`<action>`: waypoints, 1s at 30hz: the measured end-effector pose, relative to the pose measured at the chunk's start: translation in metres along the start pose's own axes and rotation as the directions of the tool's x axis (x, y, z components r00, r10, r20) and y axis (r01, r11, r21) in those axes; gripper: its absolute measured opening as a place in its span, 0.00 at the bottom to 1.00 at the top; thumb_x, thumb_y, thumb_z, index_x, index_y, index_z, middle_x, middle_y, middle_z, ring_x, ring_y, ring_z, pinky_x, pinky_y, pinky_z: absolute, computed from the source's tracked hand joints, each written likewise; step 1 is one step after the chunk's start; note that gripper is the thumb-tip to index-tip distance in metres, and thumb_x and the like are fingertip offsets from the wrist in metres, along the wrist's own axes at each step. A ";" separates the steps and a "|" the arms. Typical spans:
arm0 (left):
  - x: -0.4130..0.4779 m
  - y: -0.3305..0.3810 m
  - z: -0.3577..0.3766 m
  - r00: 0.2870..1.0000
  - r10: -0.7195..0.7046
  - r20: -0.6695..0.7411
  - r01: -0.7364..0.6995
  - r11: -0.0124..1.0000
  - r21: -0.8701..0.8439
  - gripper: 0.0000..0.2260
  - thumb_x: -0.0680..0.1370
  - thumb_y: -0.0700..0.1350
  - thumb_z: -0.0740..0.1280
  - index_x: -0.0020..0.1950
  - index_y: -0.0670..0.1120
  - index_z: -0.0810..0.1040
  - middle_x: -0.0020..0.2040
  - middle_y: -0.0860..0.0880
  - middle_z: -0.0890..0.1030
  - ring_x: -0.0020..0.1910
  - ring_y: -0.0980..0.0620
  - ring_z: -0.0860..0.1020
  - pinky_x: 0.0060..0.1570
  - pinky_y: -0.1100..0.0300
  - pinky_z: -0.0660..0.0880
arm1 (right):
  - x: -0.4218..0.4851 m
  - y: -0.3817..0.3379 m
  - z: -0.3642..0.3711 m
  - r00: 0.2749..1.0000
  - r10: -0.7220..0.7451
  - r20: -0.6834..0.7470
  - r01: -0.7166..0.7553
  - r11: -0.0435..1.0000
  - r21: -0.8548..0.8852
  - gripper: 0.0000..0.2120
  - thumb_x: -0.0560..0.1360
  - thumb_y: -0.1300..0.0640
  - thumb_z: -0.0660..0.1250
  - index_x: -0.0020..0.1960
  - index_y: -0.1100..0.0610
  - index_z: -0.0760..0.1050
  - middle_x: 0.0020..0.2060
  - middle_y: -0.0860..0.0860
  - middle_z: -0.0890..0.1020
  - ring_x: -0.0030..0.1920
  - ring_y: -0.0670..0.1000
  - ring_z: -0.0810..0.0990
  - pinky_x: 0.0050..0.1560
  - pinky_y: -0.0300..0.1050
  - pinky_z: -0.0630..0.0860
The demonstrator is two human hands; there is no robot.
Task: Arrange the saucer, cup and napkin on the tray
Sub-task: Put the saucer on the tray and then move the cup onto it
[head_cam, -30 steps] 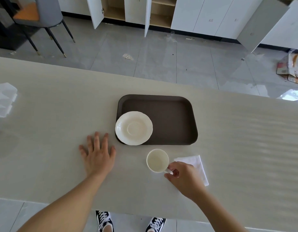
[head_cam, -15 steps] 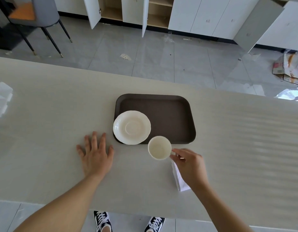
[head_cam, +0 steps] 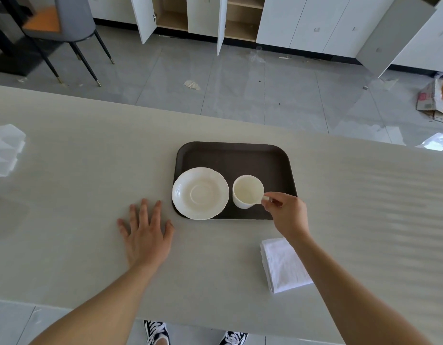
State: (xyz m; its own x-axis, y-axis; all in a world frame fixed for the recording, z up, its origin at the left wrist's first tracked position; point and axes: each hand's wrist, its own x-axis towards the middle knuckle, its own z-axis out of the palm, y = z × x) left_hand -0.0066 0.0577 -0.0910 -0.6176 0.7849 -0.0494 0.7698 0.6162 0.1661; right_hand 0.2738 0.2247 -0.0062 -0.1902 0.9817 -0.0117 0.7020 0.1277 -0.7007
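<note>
Because the cup [head_cam: 248,191] appears to be thin white ceramic, it is judged light, rigid, smooth and breakable; the small handle on its right side is the natural place to take it, and it should be set down gently. The right hand [head_cam: 287,215] reaches over the near right corner of the tray [head_cam: 240,155], with thumb and forefinger pressed together on that handle in a narrow pinch and the remaining fingers curled beneath. The cup sits upright and empty within the tray's area, just to the right of the saucer [head_cam: 200,192] and close to it; whether its base touches the tray or hangs slightly above cannot be told from this view. The saucer, likewise glazed and brittle by appearance, lies flat at the tray's near left corner, its rim overlapping the tray's edge toward the table [head_cam: 91,170]. The napkin [head_cam: 284,265], a folded white cloth or paper, is judged soft, light and limp; it lies on the table near the front edge, well apart from the tray and partly behind the right forearm. The left hand [head_cam: 147,232] rests palm down on the table, fingers spread, holding nothing, just left of the saucer.
</note>
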 end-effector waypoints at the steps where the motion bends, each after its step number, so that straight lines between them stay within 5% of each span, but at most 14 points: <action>1: 0.000 0.000 -0.001 1.000 0.000 -0.001 0.000 1.000 -0.001 0.28 0.77 0.58 0.52 0.78 0.53 0.62 0.80 0.46 0.59 0.79 0.42 0.52 0.75 0.36 0.46 | 0.001 0.002 0.002 1.000 0.008 0.001 -0.008 1.000 0.010 0.06 0.74 0.57 0.73 0.50 0.54 0.86 0.37 0.42 0.81 0.36 0.44 0.79 0.39 0.33 0.75; 13: 0.000 0.003 -0.002 1.000 -0.003 -0.003 0.003 1.000 0.004 0.28 0.77 0.58 0.52 0.77 0.53 0.62 0.80 0.46 0.59 0.79 0.41 0.52 0.75 0.35 0.47 | 0.008 0.017 0.012 0.998 0.040 0.038 -0.042 0.998 0.048 0.08 0.77 0.58 0.71 0.55 0.52 0.84 0.43 0.46 0.84 0.41 0.45 0.79 0.40 0.32 0.74; 21: -0.002 0.003 -0.003 1.000 -0.005 0.003 0.005 1.000 -0.002 0.27 0.79 0.56 0.55 0.78 0.53 0.62 0.80 0.46 0.59 0.80 0.42 0.51 0.75 0.35 0.46 | 0.003 0.014 0.013 0.994 0.097 0.056 -0.102 0.990 0.099 0.15 0.77 0.57 0.70 0.63 0.53 0.78 0.50 0.49 0.83 0.47 0.49 0.81 0.51 0.48 0.82; 30: 0.000 0.002 0.000 1.000 -0.009 0.003 0.009 1.000 -0.009 0.27 0.79 0.56 0.57 0.78 0.53 0.61 0.80 0.46 0.58 0.80 0.42 0.50 0.75 0.36 0.46 | -0.029 0.033 -0.023 0.978 0.208 -0.009 -0.206 0.971 0.123 0.13 0.77 0.59 0.68 0.61 0.52 0.78 0.42 0.47 0.83 0.39 0.51 0.83 0.47 0.53 0.82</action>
State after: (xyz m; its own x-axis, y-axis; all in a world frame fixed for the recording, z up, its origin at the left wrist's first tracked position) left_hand -0.0050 0.0583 -0.0905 -0.6239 0.7796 -0.0541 0.7629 0.6226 0.1743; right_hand 0.3181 0.2038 -0.0125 -0.0334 0.9880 -0.1509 0.6365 -0.0954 -0.7653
